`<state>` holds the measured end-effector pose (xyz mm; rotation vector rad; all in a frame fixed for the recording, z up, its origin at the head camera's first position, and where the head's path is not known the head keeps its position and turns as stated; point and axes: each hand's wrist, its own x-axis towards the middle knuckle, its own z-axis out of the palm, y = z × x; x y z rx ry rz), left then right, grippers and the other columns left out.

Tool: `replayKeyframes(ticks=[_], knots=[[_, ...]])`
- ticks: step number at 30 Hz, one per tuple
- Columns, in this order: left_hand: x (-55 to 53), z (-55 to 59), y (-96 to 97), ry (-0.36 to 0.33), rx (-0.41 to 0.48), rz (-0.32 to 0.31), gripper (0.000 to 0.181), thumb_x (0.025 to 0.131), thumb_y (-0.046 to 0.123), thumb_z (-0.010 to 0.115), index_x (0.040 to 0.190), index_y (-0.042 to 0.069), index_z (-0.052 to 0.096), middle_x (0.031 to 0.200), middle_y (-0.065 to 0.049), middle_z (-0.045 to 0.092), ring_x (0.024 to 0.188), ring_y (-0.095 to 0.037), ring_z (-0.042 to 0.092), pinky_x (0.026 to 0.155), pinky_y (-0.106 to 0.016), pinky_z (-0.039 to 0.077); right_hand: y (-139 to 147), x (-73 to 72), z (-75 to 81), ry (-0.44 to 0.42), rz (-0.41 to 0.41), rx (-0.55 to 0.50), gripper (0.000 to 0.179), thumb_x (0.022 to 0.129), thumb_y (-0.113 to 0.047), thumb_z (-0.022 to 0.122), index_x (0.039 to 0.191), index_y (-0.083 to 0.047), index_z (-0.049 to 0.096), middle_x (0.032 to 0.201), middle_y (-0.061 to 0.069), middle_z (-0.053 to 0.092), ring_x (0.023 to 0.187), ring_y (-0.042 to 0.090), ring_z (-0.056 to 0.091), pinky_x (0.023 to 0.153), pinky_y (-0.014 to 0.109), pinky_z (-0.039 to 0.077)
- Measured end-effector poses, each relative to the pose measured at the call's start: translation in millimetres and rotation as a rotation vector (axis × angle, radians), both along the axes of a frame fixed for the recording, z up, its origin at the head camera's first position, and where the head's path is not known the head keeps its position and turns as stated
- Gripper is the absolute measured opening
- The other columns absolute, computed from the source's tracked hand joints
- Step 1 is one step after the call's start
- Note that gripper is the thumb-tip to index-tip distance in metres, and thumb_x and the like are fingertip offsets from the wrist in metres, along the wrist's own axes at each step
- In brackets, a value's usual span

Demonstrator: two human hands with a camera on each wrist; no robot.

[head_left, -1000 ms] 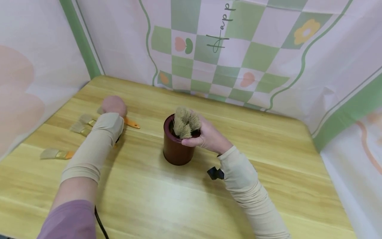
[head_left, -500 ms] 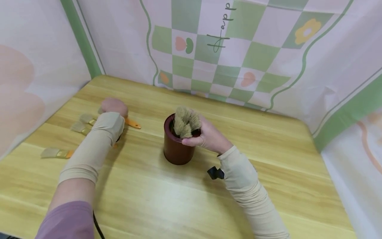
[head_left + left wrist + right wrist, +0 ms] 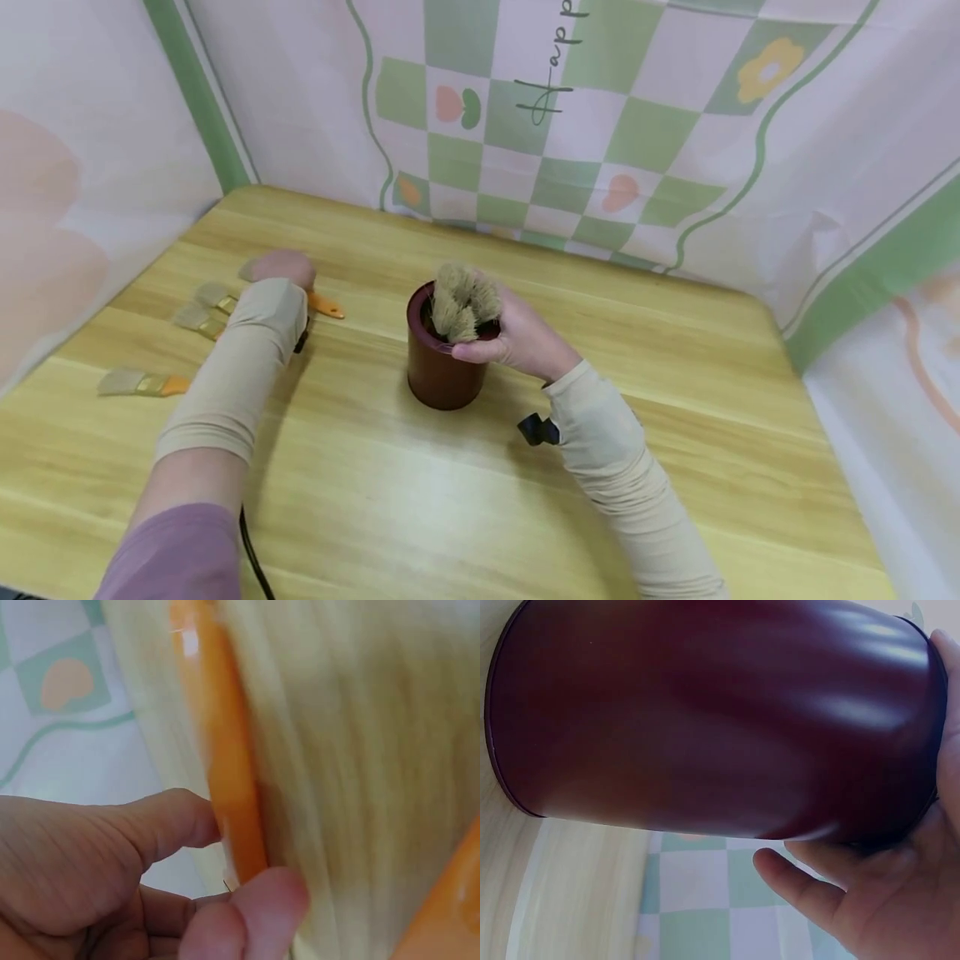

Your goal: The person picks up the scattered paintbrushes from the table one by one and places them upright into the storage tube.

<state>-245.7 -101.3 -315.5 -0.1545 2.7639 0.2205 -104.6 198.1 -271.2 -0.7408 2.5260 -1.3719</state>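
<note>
My left hand point(image 3: 285, 268) is at the far left of the table in the head view. In the left wrist view its thumb and fingers pinch the orange handle of a paintbrush point(image 3: 229, 761); the brush's bristles are out of that view. Near mid-table stands a dark red-brown cylindrical pot point(image 3: 446, 379), upright, with several brushes point(image 3: 453, 308) in it, pale bristles up. My right hand point(image 3: 525, 333) grips the pot's upper rim from the right, thumb in front. The right wrist view shows the pot's smooth side point(image 3: 705, 720) and the hand point(image 3: 885, 900) around its top end.
Two paintbrushes point(image 3: 198, 318) lie side by side left of my left forearm, and another paintbrush point(image 3: 142, 383) lies nearer me. Their handles are partly hidden by the arm. Patterned cloth point(image 3: 555, 167) hangs along the table's far edge. A black cable point(image 3: 255, 554) trails near my left elbow.
My left hand has turned slightly at the far-left paintbrush, and more of it shows to the left of the wrist. The right hand and the pot keep their places.
</note>
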Motion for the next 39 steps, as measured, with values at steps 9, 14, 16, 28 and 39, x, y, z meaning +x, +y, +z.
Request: replayKeyframes(ticks=[9, 14, 16, 28, 39], knots=[[0.6, -7.4, -8.9, 0.090, -0.114, -0.234, 0.032, 0.075, 0.022, 0.076, 0.089, -0.005, 0.066, 0.109, -0.025, 0.066, 0.102, -0.034, 0.062, 0.090, -0.046, 0.050, -1, 0.6, -0.8, -0.001, -0.028, 0.029, 0.087, 0.076, -0.018, 0.081, 0.149, -0.020, 0.033, 0.138, 0.001, 0.051, 0.127, 0.015, 0.048, 0.111, 0.039, 0.035], [3.2, -8.8, -5.0, 0.132, -0.059, -0.146, 0.026, 0.086, 0.014, 0.057, 0.092, -0.010, 0.062, 0.109, -0.027, 0.063, 0.105, -0.035, 0.060, 0.094, -0.043, 0.048, -2, 1.8, -1.7, 0.002, -0.035, 0.043, 0.088, 0.076, -0.019, 0.081, 0.149, -0.021, 0.032, 0.140, 0.000, 0.049, 0.129, 0.015, 0.047, 0.111, 0.039, 0.035], [2.8, -9.1, -3.6, 0.180, 0.056, -0.054, 0.028, 0.087, 0.006, 0.044, 0.100, -0.014, 0.058, 0.114, -0.030, 0.059, 0.108, -0.038, 0.057, 0.096, -0.045, 0.048, -1, 1.9, -1.5, 0.003, -0.030, 0.038, 0.088, 0.076, -0.018, 0.081, 0.149, -0.022, 0.031, 0.140, 0.001, 0.049, 0.129, 0.015, 0.047, 0.111, 0.040, 0.035], [5.1, 11.2, 24.0, 0.449, 0.121, -0.072, 0.027, 0.089, 0.006, 0.045, 0.095, -0.013, 0.064, 0.101, -0.030, 0.066, 0.090, -0.041, 0.064, 0.074, -0.046, 0.053, -1, 1.8, -1.3, 0.001, -0.022, 0.032, 0.088, 0.077, -0.017, 0.080, 0.150, -0.021, 0.031, 0.139, 0.001, 0.050, 0.128, 0.016, 0.048, 0.110, 0.040, 0.036], [41.5, 49.3, 75.0, 0.715, 0.213, -0.291, 0.030, 0.082, -0.002, 0.049, 0.054, 0.008, 0.045, 0.072, -0.020, 0.063, 0.071, -0.034, 0.064, 0.067, -0.048, 0.055, -2, 0.3, -3.0, -0.001, 0.003, 0.009, 0.087, 0.077, -0.017, 0.081, 0.149, -0.023, 0.031, 0.139, -0.001, 0.049, 0.128, 0.014, 0.047, 0.111, 0.040, 0.035]])
